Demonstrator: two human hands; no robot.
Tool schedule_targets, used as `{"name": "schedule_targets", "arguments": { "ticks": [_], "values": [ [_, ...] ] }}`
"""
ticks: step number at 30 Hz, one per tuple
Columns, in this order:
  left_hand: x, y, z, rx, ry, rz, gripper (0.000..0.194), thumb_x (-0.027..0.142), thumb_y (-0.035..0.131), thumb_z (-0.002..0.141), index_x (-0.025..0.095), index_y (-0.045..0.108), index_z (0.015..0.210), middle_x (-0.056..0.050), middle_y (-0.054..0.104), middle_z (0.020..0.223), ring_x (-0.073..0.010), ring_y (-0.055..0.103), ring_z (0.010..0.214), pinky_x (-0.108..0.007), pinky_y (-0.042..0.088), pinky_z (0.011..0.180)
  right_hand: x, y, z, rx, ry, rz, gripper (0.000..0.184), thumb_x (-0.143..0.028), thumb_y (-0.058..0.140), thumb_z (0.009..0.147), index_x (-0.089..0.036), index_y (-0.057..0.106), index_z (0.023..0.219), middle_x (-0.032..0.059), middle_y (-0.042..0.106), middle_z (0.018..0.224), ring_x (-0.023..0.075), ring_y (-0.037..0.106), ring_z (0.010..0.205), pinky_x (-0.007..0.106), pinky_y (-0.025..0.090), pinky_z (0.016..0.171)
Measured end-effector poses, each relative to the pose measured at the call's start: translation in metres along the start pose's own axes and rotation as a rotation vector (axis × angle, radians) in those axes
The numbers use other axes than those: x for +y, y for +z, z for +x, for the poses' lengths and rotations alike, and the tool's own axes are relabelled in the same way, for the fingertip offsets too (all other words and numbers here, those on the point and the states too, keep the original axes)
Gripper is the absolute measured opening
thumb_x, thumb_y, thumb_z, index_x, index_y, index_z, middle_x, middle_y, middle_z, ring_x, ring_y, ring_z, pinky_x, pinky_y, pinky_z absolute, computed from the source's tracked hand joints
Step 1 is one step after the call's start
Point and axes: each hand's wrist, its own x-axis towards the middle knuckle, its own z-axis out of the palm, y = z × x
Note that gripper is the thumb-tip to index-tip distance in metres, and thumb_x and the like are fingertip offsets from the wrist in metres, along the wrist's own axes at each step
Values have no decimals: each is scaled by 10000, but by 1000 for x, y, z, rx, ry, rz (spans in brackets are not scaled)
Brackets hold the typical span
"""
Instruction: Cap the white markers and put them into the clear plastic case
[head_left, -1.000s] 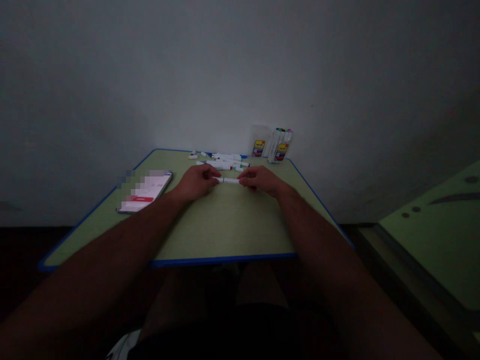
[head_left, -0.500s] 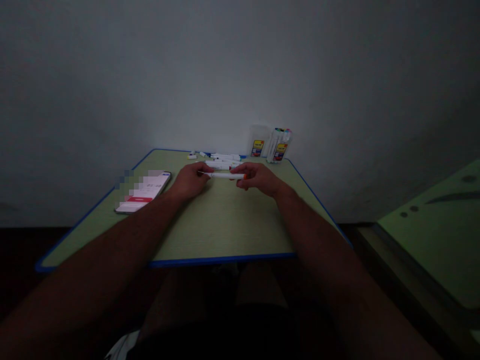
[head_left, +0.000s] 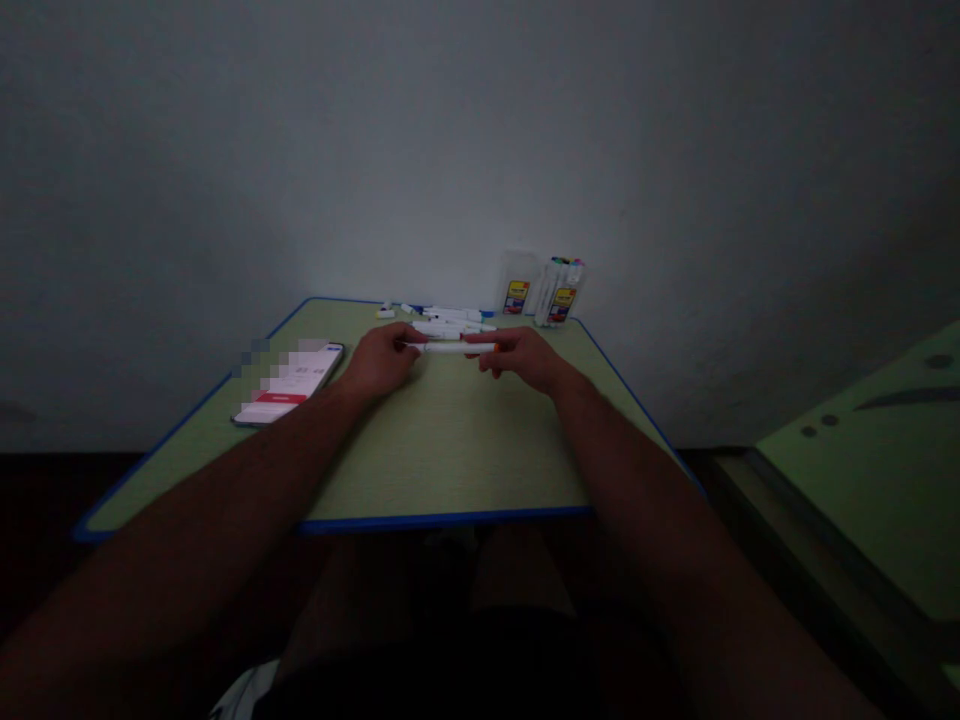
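Note:
A white marker with an orange end lies level between my two hands, over the middle of the table. The fingers of my left hand are closed on its left end. At the orange end, my right hand grips it between thumb and fingers, the index finger reaching along the barrel. Just behind the hands, several white markers lie in a loose pile. Loose caps sit to the left of that pile.
A phone with a lit screen lies on the left of the blue-edged table. At the back right stand a clear case and a second case holding markers, near the wall.
The fingers of my right hand have shifted slightly on the marker, the index finger now straighter along it. My left hand has stayed nearly still.

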Motion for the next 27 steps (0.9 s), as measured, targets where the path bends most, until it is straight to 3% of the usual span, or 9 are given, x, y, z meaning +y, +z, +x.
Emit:
{"name": "schedule_targets", "arguments": {
  "ticks": [6, 11, 17, 27],
  "values": [
    [7, -3, -3, 31, 50, -51, 185, 161, 649, 776, 171, 740, 936, -36, 702, 794, -178, 601, 732, -341, 475, 742, 2, -4, -1, 119, 63, -139, 384, -274, 751, 774, -160, 766, 1140, -32, 597, 557, 73, 494, 504, 215, 455, 527],
    [13, -2, -7, 24, 100, -157, 166, 184, 725, 728, 169, 734, 893, -16, 680, 786, -151, 579, 715, -312, 467, 709, 8, -6, 1, 183, 152, -182, 309, -152, 703, 789, -156, 777, 1089, -5, 643, 649, 77, 518, 534, 207, 464, 518],
    [15, 5, -9, -54, 109, -239, 176, 212, 761, 698, 169, 738, 867, 12, 636, 683, -121, 546, 632, -273, 424, 620, 14, -9, 1, 128, 259, -201, 350, -121, 673, 792, -162, 752, 1130, -15, 641, 665, 64, 492, 503, 188, 422, 493],
    [12, 2, -7, -20, 56, -170, 183, 284, 768, 673, 180, 753, 822, -8, 674, 694, -154, 580, 653, -301, 448, 630, 14, -12, 0, 160, 146, -124, 273, -181, 735, 750, -162, 798, 1015, 20, 687, 669, 95, 565, 554, 231, 493, 550]
  ]
}}
